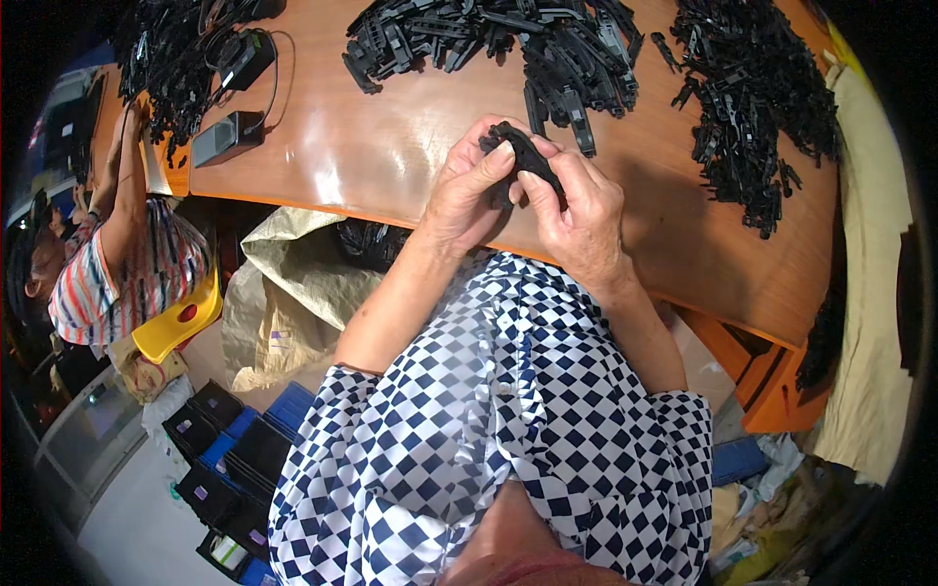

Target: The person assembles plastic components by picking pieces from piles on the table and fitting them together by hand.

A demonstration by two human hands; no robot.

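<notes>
At the wooden table [332, 161], left hand [467, 195] and right hand [583, 210], each grip pinching a black part [532, 164]

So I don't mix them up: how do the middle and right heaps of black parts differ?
The middle heap shows longer pieces; the right heap, smaller ones. The middle heap reaches close to the right hand; the right heap lies farther off. Both are black, on the table.

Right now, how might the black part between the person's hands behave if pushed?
Probably stiff: the black part shows no visible sag between the left hand and right hand. Likely light: a pinching grip seems enough. Its elongated shape probably wouldn't roll far.
</notes>
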